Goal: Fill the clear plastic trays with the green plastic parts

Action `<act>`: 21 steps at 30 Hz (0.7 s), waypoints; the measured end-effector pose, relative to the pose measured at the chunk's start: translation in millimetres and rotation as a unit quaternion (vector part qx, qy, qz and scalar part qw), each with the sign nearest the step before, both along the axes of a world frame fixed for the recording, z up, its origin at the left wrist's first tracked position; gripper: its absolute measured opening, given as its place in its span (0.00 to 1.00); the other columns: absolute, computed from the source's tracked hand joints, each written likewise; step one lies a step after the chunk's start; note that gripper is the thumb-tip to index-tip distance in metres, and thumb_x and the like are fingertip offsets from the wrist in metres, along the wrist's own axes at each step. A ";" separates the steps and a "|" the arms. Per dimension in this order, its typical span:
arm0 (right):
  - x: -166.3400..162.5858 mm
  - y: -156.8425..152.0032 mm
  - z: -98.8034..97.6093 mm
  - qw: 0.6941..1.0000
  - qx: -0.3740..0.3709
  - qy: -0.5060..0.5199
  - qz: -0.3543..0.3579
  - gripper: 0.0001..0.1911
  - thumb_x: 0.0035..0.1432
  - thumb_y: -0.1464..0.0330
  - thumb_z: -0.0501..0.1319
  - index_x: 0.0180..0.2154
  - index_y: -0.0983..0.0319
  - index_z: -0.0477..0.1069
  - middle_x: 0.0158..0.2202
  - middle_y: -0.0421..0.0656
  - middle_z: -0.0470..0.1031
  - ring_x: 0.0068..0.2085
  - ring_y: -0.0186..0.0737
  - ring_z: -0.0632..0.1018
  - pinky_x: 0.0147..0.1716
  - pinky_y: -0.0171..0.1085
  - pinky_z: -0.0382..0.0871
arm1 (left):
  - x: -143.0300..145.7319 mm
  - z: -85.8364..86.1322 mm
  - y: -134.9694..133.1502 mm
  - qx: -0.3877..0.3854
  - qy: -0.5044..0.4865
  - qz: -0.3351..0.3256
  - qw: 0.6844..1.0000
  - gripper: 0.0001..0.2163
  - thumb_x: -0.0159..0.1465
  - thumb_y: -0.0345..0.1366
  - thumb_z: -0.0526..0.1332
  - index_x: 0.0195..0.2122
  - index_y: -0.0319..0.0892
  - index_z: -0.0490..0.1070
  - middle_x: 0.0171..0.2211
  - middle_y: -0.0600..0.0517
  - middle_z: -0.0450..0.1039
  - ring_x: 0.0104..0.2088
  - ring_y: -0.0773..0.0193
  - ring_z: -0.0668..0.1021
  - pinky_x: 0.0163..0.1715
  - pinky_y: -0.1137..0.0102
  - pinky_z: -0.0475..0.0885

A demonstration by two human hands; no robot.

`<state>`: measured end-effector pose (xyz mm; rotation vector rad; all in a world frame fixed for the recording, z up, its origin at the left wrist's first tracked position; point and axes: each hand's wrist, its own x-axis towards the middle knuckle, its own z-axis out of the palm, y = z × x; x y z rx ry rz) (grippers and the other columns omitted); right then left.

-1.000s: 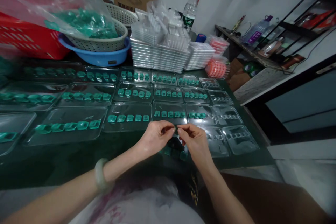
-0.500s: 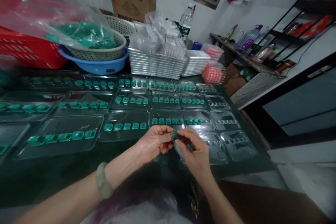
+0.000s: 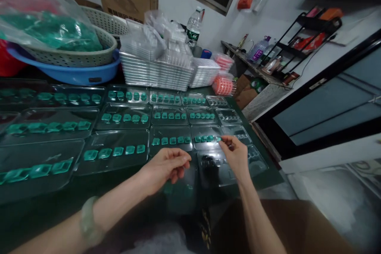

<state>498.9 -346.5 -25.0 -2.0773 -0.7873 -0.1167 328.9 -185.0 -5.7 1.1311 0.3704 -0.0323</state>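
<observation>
Clear plastic blister trays [image 3: 119,143] lie in rows on a dark green table, most holding a line of small green pieces [image 3: 171,140]. My right hand [image 3: 236,154] reaches to the tray [image 3: 208,133] in the near row and pinches a small green piece [image 3: 218,139] at the right end of its line. My left hand [image 3: 166,168] hovers low over the table's front, fingers loosely curled, and I see nothing in it. A pale bangle [image 3: 86,222] sits on my left wrist. Trays further right [image 3: 238,131] hold no green pieces.
A stack of clear trays [image 3: 154,69] stands at the back. A perforated basket with a bag of green pieces [image 3: 53,35] sits in a blue basin [image 3: 74,73] at back left. A water bottle [image 3: 194,27], red packs [image 3: 223,83] and a cluttered shelf [image 3: 268,63] are to the right.
My hands were together in front of me, working a green piece between the fingers. Now they are apart: the right hand has carried the piece forward to the tray, the left has stayed back.
</observation>
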 end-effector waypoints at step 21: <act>53.0 17.7 -21.5 0.950 -0.259 -0.148 0.096 0.10 0.48 0.71 0.53 0.23 0.61 0.72 0.25 0.45 0.70 0.28 0.39 0.71 0.30 0.36 0.62 | -51.9 2.1 73.7 0.151 0.015 0.154 0.976 0.09 0.53 0.39 0.59 0.32 0.39 0.68 0.25 0.52 0.68 0.20 0.72 0.68 0.15 0.78 0.60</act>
